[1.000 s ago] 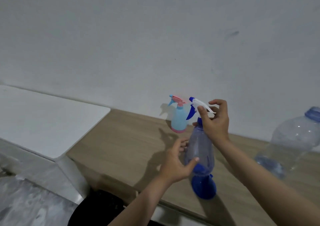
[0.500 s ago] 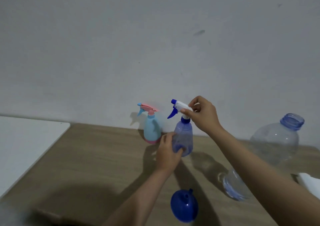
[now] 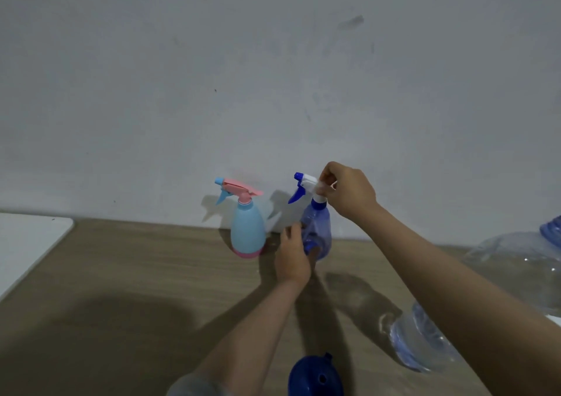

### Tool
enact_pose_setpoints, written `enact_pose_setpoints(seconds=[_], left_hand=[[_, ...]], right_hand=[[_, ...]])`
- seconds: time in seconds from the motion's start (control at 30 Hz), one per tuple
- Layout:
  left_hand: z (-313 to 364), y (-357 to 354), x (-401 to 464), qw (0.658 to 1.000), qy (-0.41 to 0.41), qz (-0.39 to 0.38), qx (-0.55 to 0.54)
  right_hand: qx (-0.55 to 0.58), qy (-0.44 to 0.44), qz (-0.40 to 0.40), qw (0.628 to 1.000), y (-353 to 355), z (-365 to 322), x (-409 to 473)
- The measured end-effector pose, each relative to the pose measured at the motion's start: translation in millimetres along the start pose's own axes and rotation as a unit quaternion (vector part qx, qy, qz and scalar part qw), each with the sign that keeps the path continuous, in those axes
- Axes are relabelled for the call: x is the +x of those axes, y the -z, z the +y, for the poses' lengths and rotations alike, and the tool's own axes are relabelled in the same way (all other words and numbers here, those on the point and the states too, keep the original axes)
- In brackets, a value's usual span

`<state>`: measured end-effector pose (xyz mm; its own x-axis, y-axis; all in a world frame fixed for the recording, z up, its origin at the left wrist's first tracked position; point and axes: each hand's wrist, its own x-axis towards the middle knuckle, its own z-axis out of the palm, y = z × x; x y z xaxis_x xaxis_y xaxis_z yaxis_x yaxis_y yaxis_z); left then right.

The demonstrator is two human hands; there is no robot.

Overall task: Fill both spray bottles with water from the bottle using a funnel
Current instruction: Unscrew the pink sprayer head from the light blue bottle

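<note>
A clear blue spray bottle [image 3: 319, 228] stands on the wooden table near the wall. My left hand [image 3: 293, 254] wraps around its lower body. My right hand [image 3: 344, 190] pinches its white and blue trigger head [image 3: 305, 183] from behind. A light blue spray bottle [image 3: 246, 233] with a pink trigger and pink base stands upright just left of it. A dark blue funnel [image 3: 315, 377] lies at the table's near edge. The big clear water bottle [image 3: 498, 289] with a blue neck stands at the right, partly hidden by my right forearm.
The wooden table [image 3: 136, 274] runs along a plain grey wall [image 3: 273, 77]. A white surface [image 3: 27, 238] adjoins it at the left. A sliver of something white [image 3: 554, 319] shows behind the water bottle at the right edge.
The clear blue spray bottle has gone from above the funnel near the front edge to the back of the table beside the light blue one. Both hands went with it.
</note>
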<state>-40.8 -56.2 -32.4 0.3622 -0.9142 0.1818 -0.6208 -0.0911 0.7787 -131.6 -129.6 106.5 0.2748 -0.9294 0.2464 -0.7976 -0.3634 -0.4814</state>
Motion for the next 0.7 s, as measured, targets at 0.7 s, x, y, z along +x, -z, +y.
enact_pose_setpoints(seconds=[0.7], left_hand=[[-61,95,9,0.992,0.072,0.106,0.016]], right_hand=[[0.141,0.111,0.043,0.983,-111,-71,-11]])
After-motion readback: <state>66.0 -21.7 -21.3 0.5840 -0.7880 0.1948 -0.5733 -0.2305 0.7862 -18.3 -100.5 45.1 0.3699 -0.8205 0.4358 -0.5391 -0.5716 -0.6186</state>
